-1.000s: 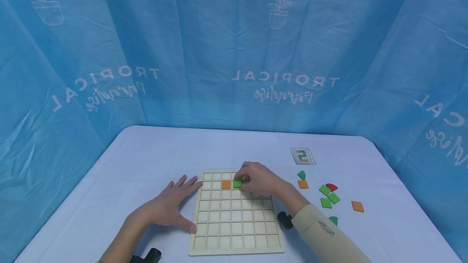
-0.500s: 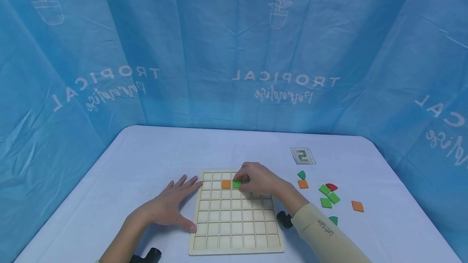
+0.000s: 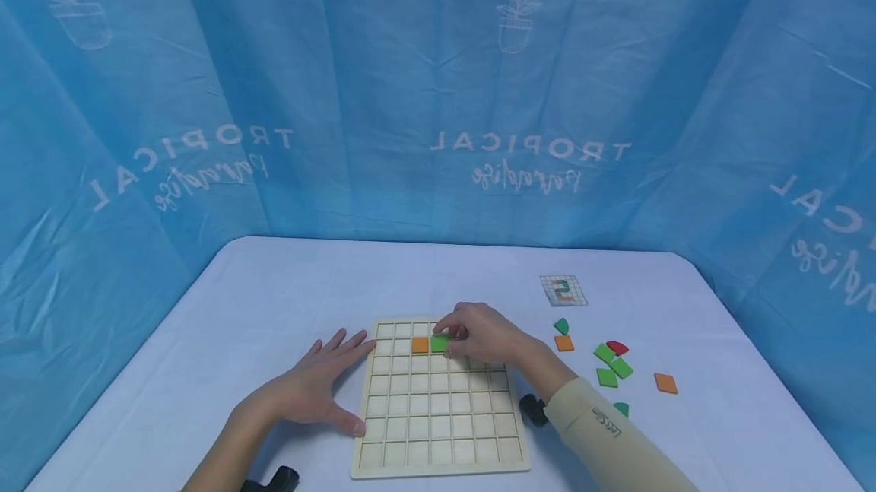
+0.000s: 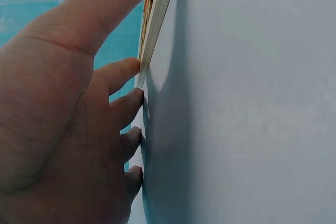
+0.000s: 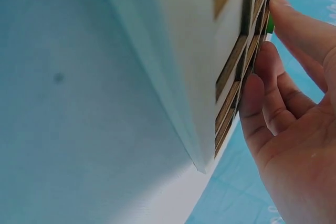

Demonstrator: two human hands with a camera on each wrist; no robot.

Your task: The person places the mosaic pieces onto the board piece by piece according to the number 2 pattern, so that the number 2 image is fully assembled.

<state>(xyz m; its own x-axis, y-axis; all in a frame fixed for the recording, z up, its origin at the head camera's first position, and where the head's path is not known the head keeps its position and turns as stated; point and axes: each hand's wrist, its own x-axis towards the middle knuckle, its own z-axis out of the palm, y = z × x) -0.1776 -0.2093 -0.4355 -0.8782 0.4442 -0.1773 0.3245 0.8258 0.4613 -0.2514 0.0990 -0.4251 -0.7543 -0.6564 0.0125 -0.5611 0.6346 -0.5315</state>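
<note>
1. On the gridded board (image 3: 440, 404), in the second row from the far edge, the green tile (image 3: 439, 344) lies right beside the orange tile (image 3: 420, 345), a thin strip between them.
2. Compared with a second ago, that strip is narrower, and more of the green face shows past my fingers.
3. My right hand (image 3: 484, 332) curls round the green tile and pinches it at its edges; how firmly, I cannot tell.
4. I take the shift to mean that the tile is nearly or fully settled in its square, though whether it lies flat is too small to see.
5. My left hand (image 3: 311, 387) is spread and grasps nothing, its thumb and a fingertip against the board's left edge, just as a moment ago.
6. Over to the right, the loose pieces (image 3: 607, 377) lie unused on the tabletop (image 3: 287, 287), near a patterned card (image 3: 564, 291); with two tiles visible on the board, I judge the work early.
</note>
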